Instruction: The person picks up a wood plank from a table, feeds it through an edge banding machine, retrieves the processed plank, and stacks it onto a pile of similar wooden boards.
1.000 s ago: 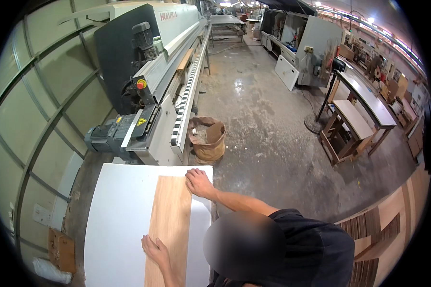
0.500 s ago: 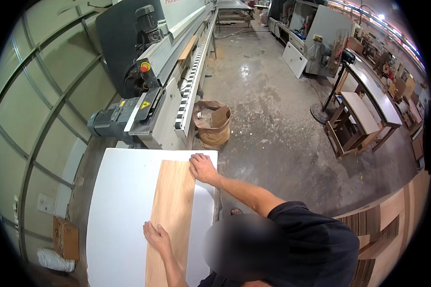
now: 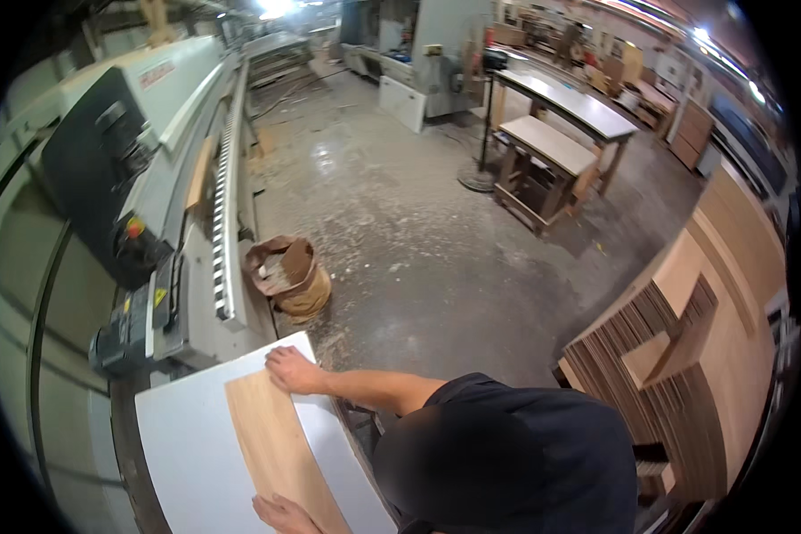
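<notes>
A long, light wood-grain board (image 3: 271, 427) lies flat on a white panel (image 3: 182, 436) in front of me. At the far right corner of the board, my right hand (image 3: 295, 370) is closed over its edge. My left hand (image 3: 282, 514) holds the left edge nearer to me, its fingers reaching over the side. The lower picture edge cuts off part of that hand and the near end of the board.
A long machine (image 3: 173, 276) with a black-and-white striped rail stands at the left. Past the panel's far end sits a brown sack of scraps (image 3: 307, 294). Stacked wood panels (image 3: 623, 347) are at the right; a small table (image 3: 547, 142) and a stand (image 3: 485, 125) stand farther back.
The view has swung to the right, bringing more of the panel stack in. The board and panel now appear lower and angled; both hands stay at its edges.
</notes>
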Available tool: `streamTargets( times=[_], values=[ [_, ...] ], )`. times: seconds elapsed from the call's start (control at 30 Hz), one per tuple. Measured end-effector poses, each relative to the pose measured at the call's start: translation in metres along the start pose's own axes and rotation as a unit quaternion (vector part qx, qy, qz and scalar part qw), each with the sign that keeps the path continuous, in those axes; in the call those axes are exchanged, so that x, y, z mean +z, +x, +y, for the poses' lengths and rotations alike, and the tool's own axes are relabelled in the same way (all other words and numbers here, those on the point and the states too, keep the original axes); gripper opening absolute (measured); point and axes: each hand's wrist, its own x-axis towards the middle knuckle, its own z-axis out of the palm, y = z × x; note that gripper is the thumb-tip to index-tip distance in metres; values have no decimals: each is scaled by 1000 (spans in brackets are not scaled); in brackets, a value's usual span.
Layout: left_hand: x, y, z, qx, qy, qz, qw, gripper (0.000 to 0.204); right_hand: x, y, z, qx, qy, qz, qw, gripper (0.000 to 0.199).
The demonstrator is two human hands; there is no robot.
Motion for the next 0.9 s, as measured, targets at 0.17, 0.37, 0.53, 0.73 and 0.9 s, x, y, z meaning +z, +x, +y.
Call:
streamTargets(
  times=[0.17,0.37,0.53,0.73,0.9],
  values=[
    [1,8,22,180,-28,121,976,36,-18,-6,6,14,-18,15,1000,27],
    [-7,7,22,187,-16,126,974,38,-17,-6,2,20,-5,9,1000,30],
    [-7,6,22,189,-8,126,974,38,-21,-6,3,26,1,-2,1000,30],
    [-8,6,9,189,-10,147,971,34,-10,-1,-7,19,8,-22,1000,30],
    [1,-1,24,-25,-18,3,1000,43,-16,-2,14,44,-39,-23,998,34]
  ],
)
